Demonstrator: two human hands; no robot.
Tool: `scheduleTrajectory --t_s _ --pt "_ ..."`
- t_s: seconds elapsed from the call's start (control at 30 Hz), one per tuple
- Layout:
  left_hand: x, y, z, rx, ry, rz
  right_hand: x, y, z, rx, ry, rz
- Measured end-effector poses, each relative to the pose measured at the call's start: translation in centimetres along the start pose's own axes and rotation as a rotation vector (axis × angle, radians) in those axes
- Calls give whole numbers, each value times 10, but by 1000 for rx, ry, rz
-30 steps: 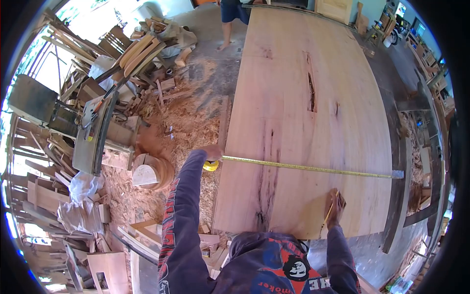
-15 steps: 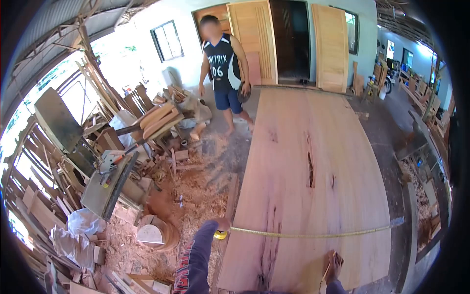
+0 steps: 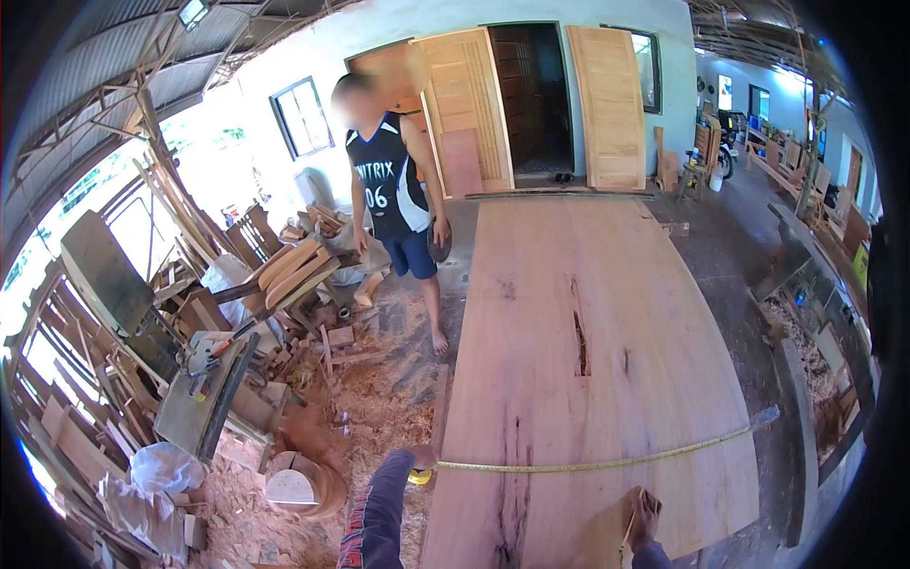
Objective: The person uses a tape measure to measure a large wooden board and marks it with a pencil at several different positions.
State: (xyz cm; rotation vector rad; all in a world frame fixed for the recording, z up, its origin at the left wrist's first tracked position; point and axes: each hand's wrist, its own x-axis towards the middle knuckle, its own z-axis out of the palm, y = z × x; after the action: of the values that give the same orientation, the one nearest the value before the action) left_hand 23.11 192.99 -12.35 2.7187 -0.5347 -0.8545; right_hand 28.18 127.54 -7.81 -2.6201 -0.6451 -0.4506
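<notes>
A long yellow tape measure (image 3: 588, 465) stretches across a wide wooden slab (image 3: 531, 322), from its left edge to a bluish end piece at the right edge. My left hand (image 3: 424, 456) is closed on the tape's yellow case at the slab's left edge. Lower down, my right hand (image 3: 646, 518) rests over the slab, its fingers pinched around a thin pencil (image 3: 626, 533). Dark cracks and knots run along the grain, one deep split (image 3: 580, 343) near the middle.
Beyond the slab's left side stands a person (image 3: 389, 185) holding a dark round object. To my left are a bench with a power tool (image 3: 204, 356), a round wood block (image 3: 292, 482), shavings and scrap boards. Wooden doors (image 3: 462, 109) lean on the back wall.
My view has tilted upward slightly. The other person has stepped closer along the slab's left side. Both my hands keep their holds, and the tape stays stretched across.
</notes>
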Motion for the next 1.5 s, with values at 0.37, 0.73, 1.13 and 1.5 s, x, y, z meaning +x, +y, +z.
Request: scheduleTrajectory --t_s 0.37,0.73,1.13,1.5 --pt "-4 -2 8 -217 119 -136 5 -7 -8 -12 -45 1" --pt "-7 -10 9 347 -113 29 -3 -3 -4 34 -74 0" --pt "-32 50 -48 -398 52 -337 16 1 -25 134 -193 73" --pt "-30 20 -26 -451 20 -384 21 10 -26 153 -245 82"
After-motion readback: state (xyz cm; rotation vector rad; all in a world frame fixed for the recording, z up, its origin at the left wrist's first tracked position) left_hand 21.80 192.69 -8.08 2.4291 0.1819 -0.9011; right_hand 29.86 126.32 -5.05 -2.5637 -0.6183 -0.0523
